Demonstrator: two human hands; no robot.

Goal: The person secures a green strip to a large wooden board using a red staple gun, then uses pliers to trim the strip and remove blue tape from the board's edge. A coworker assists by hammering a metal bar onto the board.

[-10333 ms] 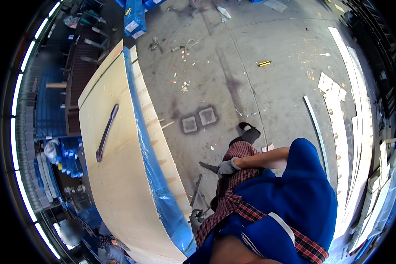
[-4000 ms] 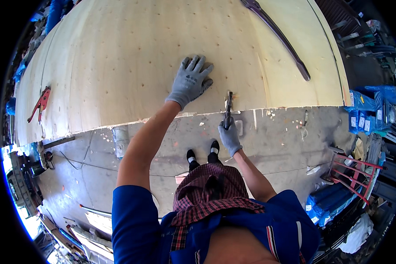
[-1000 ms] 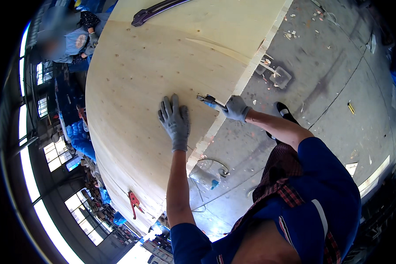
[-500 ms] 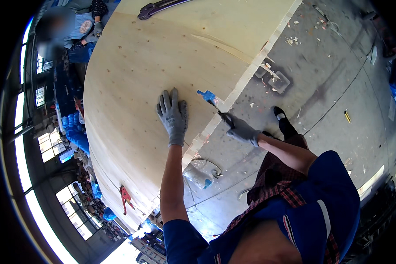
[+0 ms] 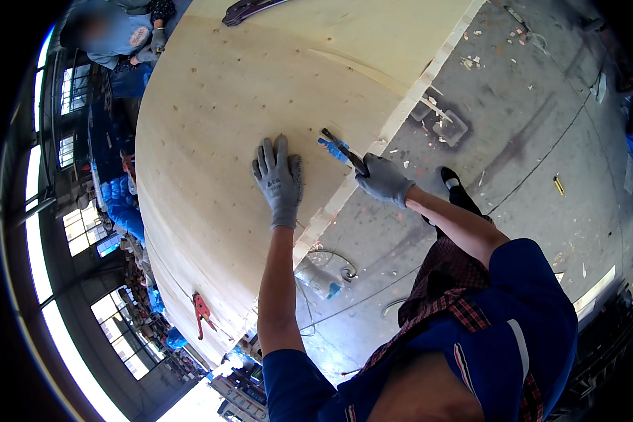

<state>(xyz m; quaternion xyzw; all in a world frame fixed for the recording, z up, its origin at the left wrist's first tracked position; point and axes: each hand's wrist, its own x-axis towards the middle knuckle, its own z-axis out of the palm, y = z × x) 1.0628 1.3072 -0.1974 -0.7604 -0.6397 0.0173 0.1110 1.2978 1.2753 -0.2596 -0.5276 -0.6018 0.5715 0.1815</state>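
My left hand (image 5: 278,181), in a grey glove, lies flat on a big pale plywood sheet (image 5: 218,141) with its fingers spread. To its right, my gloved right hand (image 5: 385,180) is closed round the handle of a dark, slim hammer-like tool (image 5: 344,152). The tool's head end points to the far left, over or against the plywood; whether it touches cannot be made out. Beside and partly under the tool shows a blue patch (image 5: 333,150) on the wood. The right hand is at the sheet's light-coloured edge strip (image 5: 343,194).
A red clamp-like tool (image 5: 202,314) lies on the sheet's near left part, and a dark purple tool (image 5: 250,10) at its far end. A co-worker's gloved hands (image 5: 151,49) are at the far left edge. Wood scraps (image 5: 471,62) and a yellow object (image 5: 558,186) lie on the floor.
My right hand has moved slightly farther up, and the tool now extends over the plywood past the blue patch. My left hand stays nearly where it was. The co-worker has shifted slightly.
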